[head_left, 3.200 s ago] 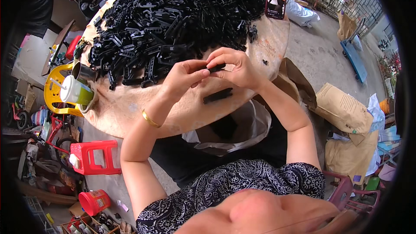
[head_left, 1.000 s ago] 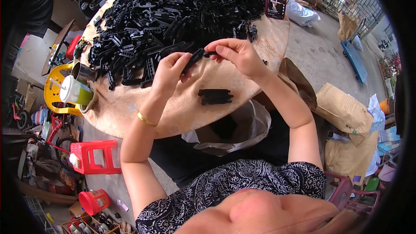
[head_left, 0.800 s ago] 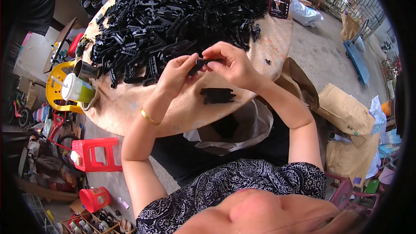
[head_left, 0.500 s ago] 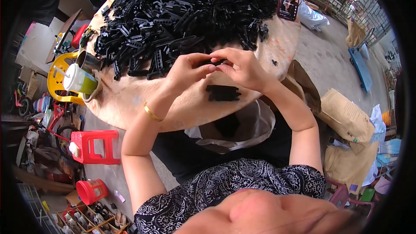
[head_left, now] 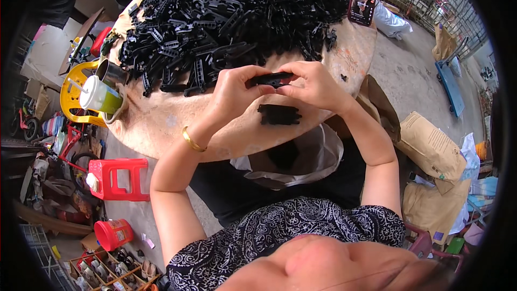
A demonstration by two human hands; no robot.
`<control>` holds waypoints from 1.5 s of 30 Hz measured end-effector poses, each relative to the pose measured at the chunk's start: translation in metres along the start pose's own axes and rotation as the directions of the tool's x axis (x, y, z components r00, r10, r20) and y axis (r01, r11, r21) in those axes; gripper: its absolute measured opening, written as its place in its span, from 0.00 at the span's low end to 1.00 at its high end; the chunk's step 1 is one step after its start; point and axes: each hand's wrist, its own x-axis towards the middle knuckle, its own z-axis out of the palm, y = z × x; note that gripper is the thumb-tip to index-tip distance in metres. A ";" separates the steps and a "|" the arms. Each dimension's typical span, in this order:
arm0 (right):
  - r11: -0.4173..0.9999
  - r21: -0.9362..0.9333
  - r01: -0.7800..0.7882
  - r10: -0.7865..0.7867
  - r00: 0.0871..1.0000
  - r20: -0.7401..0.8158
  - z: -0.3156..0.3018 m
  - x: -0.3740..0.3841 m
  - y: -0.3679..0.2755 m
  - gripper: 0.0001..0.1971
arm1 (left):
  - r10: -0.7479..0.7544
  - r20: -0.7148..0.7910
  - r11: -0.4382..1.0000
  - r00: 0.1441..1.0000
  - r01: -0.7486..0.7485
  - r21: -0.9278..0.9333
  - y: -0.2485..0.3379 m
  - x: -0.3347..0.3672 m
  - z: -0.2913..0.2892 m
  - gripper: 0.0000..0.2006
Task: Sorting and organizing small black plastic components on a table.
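Observation:
Between my two hands is a slim black plastic piece (head_left: 272,79), held level above the cloth-covered table (head_left: 156,124). My left hand (head_left: 235,90) pinches its left end, and my right hand (head_left: 312,87) grips the right end. Fingers cover both ends, so its exact kind cannot be made out. Just below the hands, a neat row of similar black pieces (head_left: 279,114) lies side by side near the table's front edge. Beyond the hands spreads a large heap of loose black plastic pieces (head_left: 231,21), some with ladder-like slots.
A phone (head_left: 362,0) stands at the table's right edge. On the left, a lidded cup with a straw (head_left: 99,96) is beside a yellow stool (head_left: 72,94). An open pale sack (head_left: 318,164) sits below the front edge. A red stool (head_left: 119,179) stands at lower left.
My hands have drawn slightly apart and the right one has shifted right, so more of the black piece shows between them. The row of pieces on the table looks unchanged.

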 end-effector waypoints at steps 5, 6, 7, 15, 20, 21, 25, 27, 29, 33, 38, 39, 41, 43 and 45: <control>0.998 0.053 -0.031 0.029 0.999 0.036 0.001 -0.005 -0.003 0.17 | -0.018 0.019 0.996 1.000 0.016 0.087 0.008 -0.002 -0.002 0.14; 0.999 0.034 -0.002 0.001 1.000 0.024 0.000 -0.006 -0.003 0.17 | -0.005 0.015 0.995 1.000 0.004 0.102 0.010 -0.002 -0.001 0.14; 1.000 0.014 0.027 -0.027 1.000 0.012 0.000 -0.006 -0.002 0.17 | 0.007 0.011 0.993 1.000 -0.008 0.117 0.011 -0.003 -0.001 0.14; 0.989 -0.113 0.095 -0.109 0.986 -0.125 0.008 -0.008 -0.007 0.12 | 0.099 -0.038 0.991 0.994 -0.095 0.099 0.009 -0.002 0.003 0.14; 0.969 -0.209 0.133 -0.162 0.978 -0.128 0.011 -0.010 0.006 0.12 | 0.025 0.063 0.999 0.998 -0.023 -0.041 -0.008 0.003 0.003 0.13; 0.977 -0.188 0.102 -0.119 0.990 -0.080 0.010 -0.010 0.005 0.12 | 0.003 0.079 1.000 0.997 -0.003 -0.003 -0.010 0.002 0.003 0.13; 0.994 -0.066 0.085 -0.080 0.994 0.070 -0.005 -0.012 0.013 0.12 | 0.054 0.207 0.964 0.977 -0.105 0.243 0.002 -0.002 0.005 0.15; 0.995 0.054 -0.082 0.078 0.994 0.071 -0.017 -0.014 0.020 0.13 | 0.204 0.328 0.927 0.922 -0.290 0.238 -0.002 -0.003 0.006 0.18; 0.975 -0.193 -0.114 0.088 0.987 -0.134 -0.030 -0.010 0.024 0.12 | 0.135 0.300 0.955 0.944 -0.204 0.215 0.002 -0.004 -0.003 0.16; 0.759 -0.637 -0.134 -0.048 0.964 -0.260 -0.035 -0.014 0.046 0.10 | 0.124 0.068 0.871 0.990 -0.142 0.471 0.002 0.006 -0.045 0.11; 0.754 -0.634 -0.171 0.049 0.977 -0.206 -0.028 -0.012 0.050 0.07 | 0.148 -0.013 0.652 0.989 -0.088 0.753 -0.010 0.004 -0.042 0.12; 0.749 -0.642 -0.167 0.035 0.977 -0.213 -0.028 -0.011 0.049 0.07 | 0.170 -0.008 0.629 0.985 -0.102 0.771 -0.013 0.006 -0.040 0.12; 0.736 -0.658 -0.159 0.007 0.974 -0.227 -0.028 -0.010 0.046 0.07 | 0.214 0.004 0.581 0.977 -0.131 0.804 -0.019 0.010 -0.037 0.11; 0.706 -0.688 -0.167 -0.003 0.971 -0.239 -0.033 -0.009 0.044 0.06 | 0.346 -0.087 0.658 0.934 -0.175 0.733 -0.019 0.012 -0.036 0.09; 0.674 -0.723 -0.152 0.009 0.980 -0.198 -0.035 -0.009 0.042 0.06 | 0.347 -0.243 0.810 0.906 -0.159 0.565 -0.019 0.016 -0.033 0.08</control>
